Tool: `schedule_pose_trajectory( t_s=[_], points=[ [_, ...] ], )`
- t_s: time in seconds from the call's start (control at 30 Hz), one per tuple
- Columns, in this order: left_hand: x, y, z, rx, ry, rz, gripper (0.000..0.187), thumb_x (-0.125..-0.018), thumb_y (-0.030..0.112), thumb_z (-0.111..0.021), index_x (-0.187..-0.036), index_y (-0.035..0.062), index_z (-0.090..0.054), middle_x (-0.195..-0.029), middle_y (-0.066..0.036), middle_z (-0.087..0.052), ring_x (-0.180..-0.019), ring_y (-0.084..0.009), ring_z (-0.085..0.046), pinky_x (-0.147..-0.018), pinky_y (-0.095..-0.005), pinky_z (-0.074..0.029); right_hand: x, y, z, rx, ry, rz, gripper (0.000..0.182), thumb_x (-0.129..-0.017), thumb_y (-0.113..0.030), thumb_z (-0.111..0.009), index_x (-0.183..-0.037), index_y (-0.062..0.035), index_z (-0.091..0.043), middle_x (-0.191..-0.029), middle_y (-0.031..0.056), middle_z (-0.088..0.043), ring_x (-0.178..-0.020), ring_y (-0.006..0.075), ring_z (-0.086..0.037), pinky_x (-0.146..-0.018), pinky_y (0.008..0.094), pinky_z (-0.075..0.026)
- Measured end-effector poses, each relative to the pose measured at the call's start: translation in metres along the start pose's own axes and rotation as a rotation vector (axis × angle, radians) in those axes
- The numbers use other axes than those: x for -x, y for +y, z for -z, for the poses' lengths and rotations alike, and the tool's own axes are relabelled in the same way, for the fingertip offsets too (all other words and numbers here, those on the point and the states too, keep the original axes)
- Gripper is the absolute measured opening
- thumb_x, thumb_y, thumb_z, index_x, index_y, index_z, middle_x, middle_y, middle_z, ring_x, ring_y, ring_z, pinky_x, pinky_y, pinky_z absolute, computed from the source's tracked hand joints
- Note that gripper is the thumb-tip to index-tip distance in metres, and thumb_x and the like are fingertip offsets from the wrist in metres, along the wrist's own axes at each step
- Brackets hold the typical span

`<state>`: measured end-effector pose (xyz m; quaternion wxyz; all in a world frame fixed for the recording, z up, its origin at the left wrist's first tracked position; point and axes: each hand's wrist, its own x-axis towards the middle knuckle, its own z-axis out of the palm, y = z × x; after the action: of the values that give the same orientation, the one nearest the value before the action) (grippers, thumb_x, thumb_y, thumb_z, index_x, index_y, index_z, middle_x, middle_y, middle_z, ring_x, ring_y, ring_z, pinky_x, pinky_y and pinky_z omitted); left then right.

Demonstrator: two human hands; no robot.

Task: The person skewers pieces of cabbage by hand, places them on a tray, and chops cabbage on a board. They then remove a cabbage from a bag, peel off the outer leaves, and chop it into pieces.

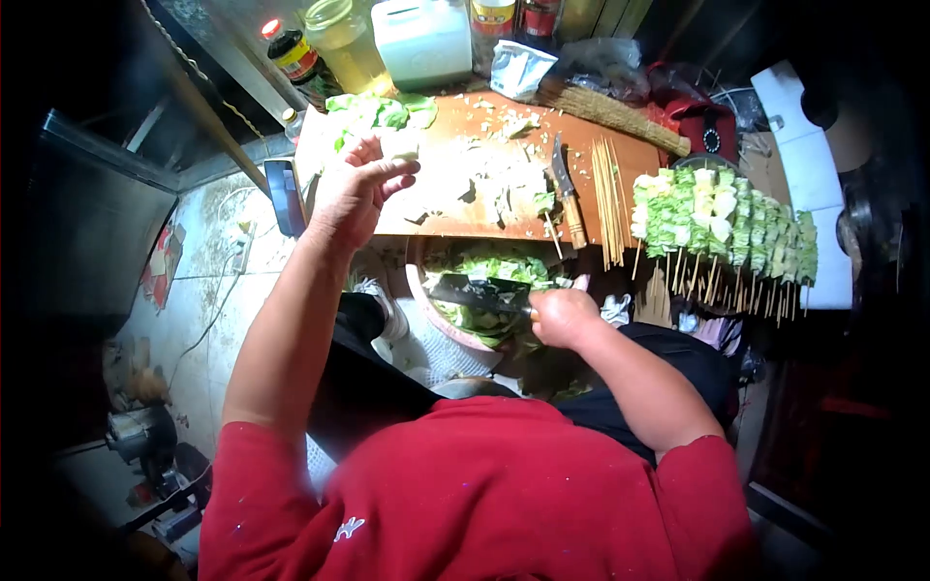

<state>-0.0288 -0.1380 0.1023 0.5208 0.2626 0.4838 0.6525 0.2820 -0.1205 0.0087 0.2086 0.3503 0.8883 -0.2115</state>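
Right hand (565, 318) clamped on the cleaver (484, 293), left hand (356, 198) loosely open, a low swing could knock the near basin (418, 283).

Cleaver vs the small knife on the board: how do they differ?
The cleaver has a broad, straight blade; the small knife has a narrow, curved one.
The cleaver is in the right hand, above the basin; the small knife lies on the board.
Both blades look dark.
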Motion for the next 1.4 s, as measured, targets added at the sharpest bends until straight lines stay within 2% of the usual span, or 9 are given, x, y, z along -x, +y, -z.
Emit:
schedule_pose_trajectory(
  t_s=[0.3,0.47,0.73,0.87,1.03,1.13,1.2,1.27,1.4],
  points=[
    [0.013,-0.01,-0.002,0.107,-0.012,0.145,0.023,-0.082,0.004,-0.057,-0.104,0.0025,-0.052,-0.098,-0.014,-0.065,-0.085,-0.0252,-0.068,-0.077,-0.0349,-0.055,-0.016,0.015,-0.006,0.144,-0.262,-0.088,0.028,-0.078,-0.023,-0.06,-0.101,-0.007,-0.064,-0.104,0.0185,-0.065,-0.099,0.0317,-0.063,-0.084,0.0427,-0.051],
    [0.006,-0.032,-0.003,0.003,0.061,0.188,0.021,-0.081,0.003,-0.054,-0.102,0.0042,-0.053,-0.091,-0.009,-0.063,-0.086,-0.026,-0.067,-0.076,-0.0328,-0.053,-0.008,-0.011,0.038,-0.149,0.056,0.019,0.032,-0.081,-0.025,-0.062,-0.107,-0.0058,-0.061,-0.101,0.0173,-0.065,-0.096,0.0343,-0.063,-0.084,0.0441,-0.05],
    [-0.007,-0.063,0.008,0.025,0.173,0.241,0.027,-0.082,0.004,-0.058,-0.108,0.0003,-0.05,-0.093,-0.008,-0.058,-0.082,-0.0208,-0.064,-0.078,-0.0329,-0.053,-0.021,-0.027,0.056,-0.128,0.037,0.144,0.027,-0.082,-0.022,-0.06,-0.102,-0.0054,-0.06,-0.099,0.0173,-0.065,-0.094,0.0348,-0.063,-0.083,0.0444,-0.05],
    [-0.01,-0.076,0.003,0.118,0.137,0.324,0.026,-0.084,0.003,-0.057,-0.108,-0.0006,-0.05,-0.091,-0.008,-0.059,-0.081,-0.0221,-0.064,-0.081,-0.0344,-0.054,-0.032,-0.033,0.061,-0.357,0.499,0.231,0.025,-0.08,-0.016,-0.063,-0.103,-0.0075,-0.058,-0.082,0.0114,-0.063,-0.072,0.0287,-0.064,-0.066,0.0383,-0.052],
    [0.001,-0.08,-0.019,0.116,-0.018,0.417,0.018,-0.087,0.01,-0.057,-0.104,0.0058,-0.052,-0.083,-0.004,-0.059,-0.077,-0.0163,-0.063,-0.077,-0.0323,-0.052,-0.036,-0.047,0.08,-0.63,0.703,0.24,0.03,-0.08,-0.011,-0.063,-0.109,-0.0087,-0.057,-0.084,0.0082,-0.06,-0.064,0.0202,-0.061,-0.062,0.0332,-0.051],
    [0.003,-0.074,-0.032,0.106,0.004,0.426,0.018,-0.087,0.01,-0.056,-0.104,0.0058,-0.052,-0.084,-0.004,-0.059,-0.073,-0.0143,-0.06,-0.076,-0.0316,-0.051,-0.037,-0.045,0.078,-0.478,0.651,0.227,0.033,-0.083,-0.021,-0.06,-0.114,-0.0094,-0.054,-0.097,0.0135,-0.06,-0.078,0.033,-0.064,-0.07,0.0414,-0.053],
    [-0.003,-0.083,-0.024,0.101,0.0,0.424,0.018,-0.086,0.01,-0.055,-0.104,0.0059,-0.052,-0.086,-0.004,-0.059,-0.078,-0.0159,-0.063,-0.074,-0.0298,-0.051,-0.04,-0.045,0.074,-0.468,0.648,0.224,0.032,-0.083,-0.019,-0.06,-0.114,-0.011,-0.055,-0.097,0.0128,-0.06,-0.078,0.0326,-0.064,-0.068,0.0419,-0.053],
    [-0.008,-0.086,-0.022,0.136,-0.03,0.398,0.021,-0.085,0.009,-0.055,-0.105,0.0048,-0.052,-0.09,-0.007,-0.06,-0.085,-0.0197,-0.066,-0.072,-0.0296,-0.052,-0.041,-0.044,0.071,-0.429,0.763,0.278,0.028,-0.08,-0.009,-0.063,-0.107,-0.0099,-0.058,-0.088,0.0079,-0.058,-0.062,0.0188,-0.06,-0.059,0.0327,-0.05],
    [-0.016,-0.079,-0.025,0.14,0.024,0.396,0.024,-0.086,0.01,-0.055,-0.109,0.0032,-0.051,-0.093,-0.01,-0.061,-0.086,-0.0235,-0.067,-0.073,-0.0311,-0.054,-0.04,-0.045,0.072,-0.42,0.748,0.286,0.024,-0.08,-0.009,-0.063,-0.104,-0.009,-0.059,-0.085,0.0081,-0.059,-0.063,0.0206,-0.061,-0.06,0.0338,-0.051]
  ],
)
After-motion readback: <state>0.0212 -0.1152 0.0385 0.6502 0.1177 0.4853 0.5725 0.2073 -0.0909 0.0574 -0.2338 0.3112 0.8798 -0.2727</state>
